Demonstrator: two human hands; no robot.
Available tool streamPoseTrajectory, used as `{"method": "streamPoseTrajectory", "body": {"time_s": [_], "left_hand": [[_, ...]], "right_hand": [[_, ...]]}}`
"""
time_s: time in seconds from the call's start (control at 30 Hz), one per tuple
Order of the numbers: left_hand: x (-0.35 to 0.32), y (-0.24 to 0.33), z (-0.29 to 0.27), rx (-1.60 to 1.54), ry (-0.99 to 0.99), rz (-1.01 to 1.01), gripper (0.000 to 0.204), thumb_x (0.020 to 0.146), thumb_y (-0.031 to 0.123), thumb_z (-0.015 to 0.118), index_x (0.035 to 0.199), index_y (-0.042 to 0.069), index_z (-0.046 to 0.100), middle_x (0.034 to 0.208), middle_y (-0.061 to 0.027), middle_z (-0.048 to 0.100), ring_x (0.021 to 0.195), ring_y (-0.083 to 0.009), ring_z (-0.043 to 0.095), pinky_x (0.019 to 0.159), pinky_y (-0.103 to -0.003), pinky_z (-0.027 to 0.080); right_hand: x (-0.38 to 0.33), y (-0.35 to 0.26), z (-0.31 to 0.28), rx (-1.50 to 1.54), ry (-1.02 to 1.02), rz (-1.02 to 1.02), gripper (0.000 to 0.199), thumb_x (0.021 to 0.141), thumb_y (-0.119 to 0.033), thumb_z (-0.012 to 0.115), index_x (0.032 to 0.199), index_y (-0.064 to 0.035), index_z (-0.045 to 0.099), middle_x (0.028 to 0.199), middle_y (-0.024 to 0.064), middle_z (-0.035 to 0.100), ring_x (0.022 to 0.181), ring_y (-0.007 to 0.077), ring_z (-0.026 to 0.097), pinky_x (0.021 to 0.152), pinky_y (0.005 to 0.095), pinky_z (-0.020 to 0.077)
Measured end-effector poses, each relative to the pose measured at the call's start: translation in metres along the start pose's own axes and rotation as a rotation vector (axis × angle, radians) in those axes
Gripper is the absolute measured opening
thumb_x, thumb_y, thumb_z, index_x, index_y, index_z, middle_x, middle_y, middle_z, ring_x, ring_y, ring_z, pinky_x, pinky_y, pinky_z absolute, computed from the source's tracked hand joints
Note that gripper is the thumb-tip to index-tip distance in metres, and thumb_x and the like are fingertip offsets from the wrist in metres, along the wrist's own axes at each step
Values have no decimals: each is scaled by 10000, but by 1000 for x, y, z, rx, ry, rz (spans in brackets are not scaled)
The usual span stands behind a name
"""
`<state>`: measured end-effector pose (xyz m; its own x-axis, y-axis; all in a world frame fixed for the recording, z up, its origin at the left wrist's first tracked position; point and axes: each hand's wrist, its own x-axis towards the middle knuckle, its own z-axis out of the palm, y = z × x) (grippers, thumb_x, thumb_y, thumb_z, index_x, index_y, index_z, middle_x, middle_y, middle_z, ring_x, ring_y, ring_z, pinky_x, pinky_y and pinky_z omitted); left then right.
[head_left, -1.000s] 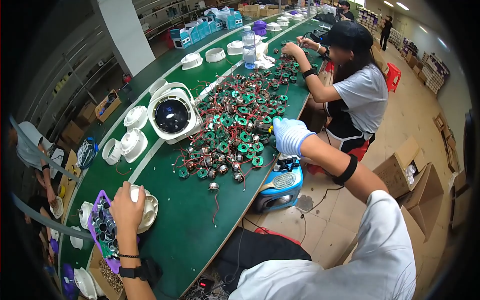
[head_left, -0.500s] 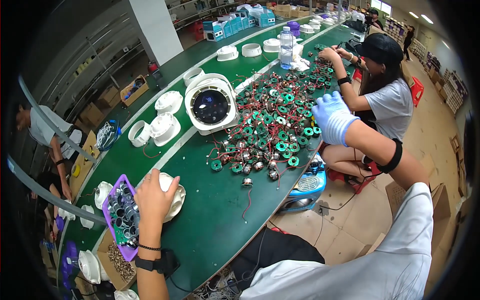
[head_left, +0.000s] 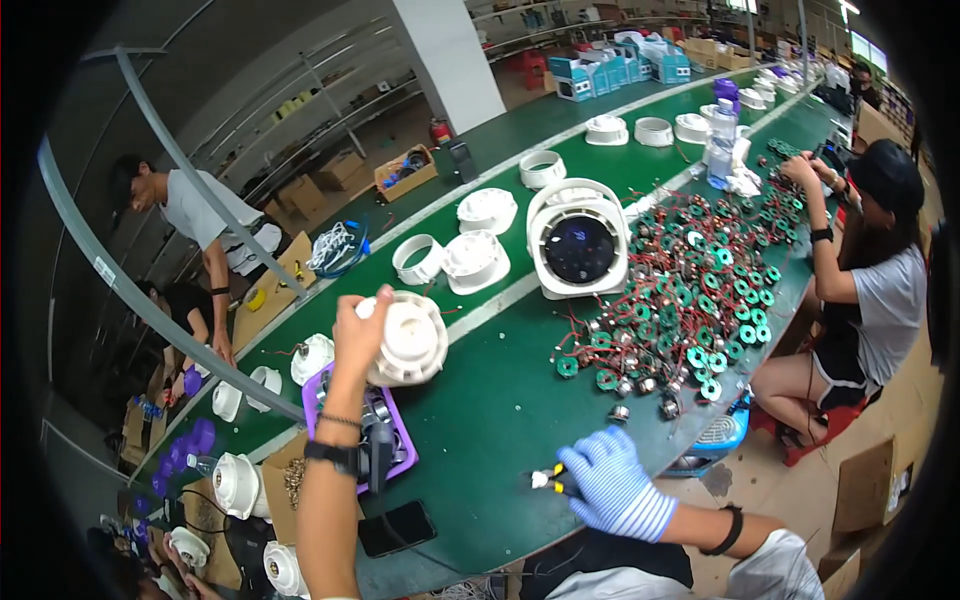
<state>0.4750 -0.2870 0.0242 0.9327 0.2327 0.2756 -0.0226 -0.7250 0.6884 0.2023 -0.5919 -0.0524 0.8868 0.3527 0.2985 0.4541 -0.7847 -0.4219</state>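
1 white housing (head_left: 412,338) is gripped by the fingers of the left hand (head_left: 360,335), left of centre. Yellow-handled pliers (head_left: 543,479) are clasped by the gloved right hand (head_left: 614,484) at lower centre; red-wired parts (head_left: 690,300) are heaped at centre right.

White housing (head_left: 415,338), one: round, stepped in concentric rings about a raised centre; stepped face toward the viewer, left edge gripped by the left hand (head_left: 362,332); left in the scene. Pliers (head_left: 543,479), one pair: metal head pointing left, yellow-and-dark handles in the gloved right hand (head_left: 615,482); near side.
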Motion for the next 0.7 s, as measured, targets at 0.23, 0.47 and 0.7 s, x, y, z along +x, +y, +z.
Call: {"method": "streamPoseTrajectory", "body": {"time_s": [0.23,0.47,0.7], "left_hand": [[139,-150,47,-642,-173,-531,523,1047,278,522,1348,-144,452,1322,-248,595,1137,-389,644,973,-546,518],[119,-141,-14,547,115,-4,405,828,205,652,1142,-40,582,1236,-269,582,1189,-458,529,1014,-552,438],[97,-222,-126,1137,-146,-197,253,917,225,564,1092,114,709,1120,-158,727,1071,-360,687,1076,-609,319]], "right_hand": [[3,-5,19,64,-7,49,607,696,-272,791,1230,-74,582,1124,141,568,1107,345,536,1032,528,373],[9,-10,12,121,9,24,670,685,-182,764,1292,6,553,1195,218,568,1117,417,520,963,537,398],[13,-17,6,168,10,19,652,688,-177,763,1279,7,557,1180,217,572,1107,418,525,953,535,405]]}}
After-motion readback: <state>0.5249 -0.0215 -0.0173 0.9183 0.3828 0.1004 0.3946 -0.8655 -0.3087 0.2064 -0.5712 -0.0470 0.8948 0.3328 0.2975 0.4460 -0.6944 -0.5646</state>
